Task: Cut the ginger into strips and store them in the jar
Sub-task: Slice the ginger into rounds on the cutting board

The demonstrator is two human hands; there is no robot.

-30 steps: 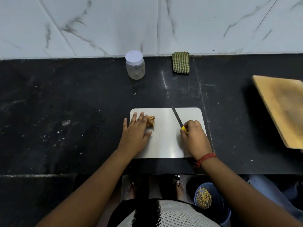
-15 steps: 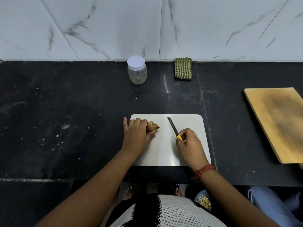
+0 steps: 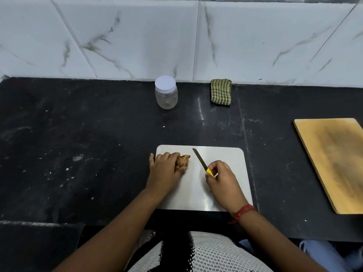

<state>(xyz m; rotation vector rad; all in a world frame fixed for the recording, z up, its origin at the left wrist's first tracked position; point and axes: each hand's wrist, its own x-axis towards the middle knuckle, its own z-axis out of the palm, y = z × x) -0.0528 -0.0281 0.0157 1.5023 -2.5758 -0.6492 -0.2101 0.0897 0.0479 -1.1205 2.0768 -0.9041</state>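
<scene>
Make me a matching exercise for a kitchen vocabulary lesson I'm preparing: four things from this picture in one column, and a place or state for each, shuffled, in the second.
Things:
1. ginger
2. knife
3. jar
4. striped cloth

Places or states:
A. folded, by the wall, right of the jar
B. held in the right hand, blade over the white cutting board
C. upright at the back of the counter, white lid on
D. whole, gripped by the left hand on the white board

Pairs: 1-D, 2-B, 3-C, 4-A
</scene>
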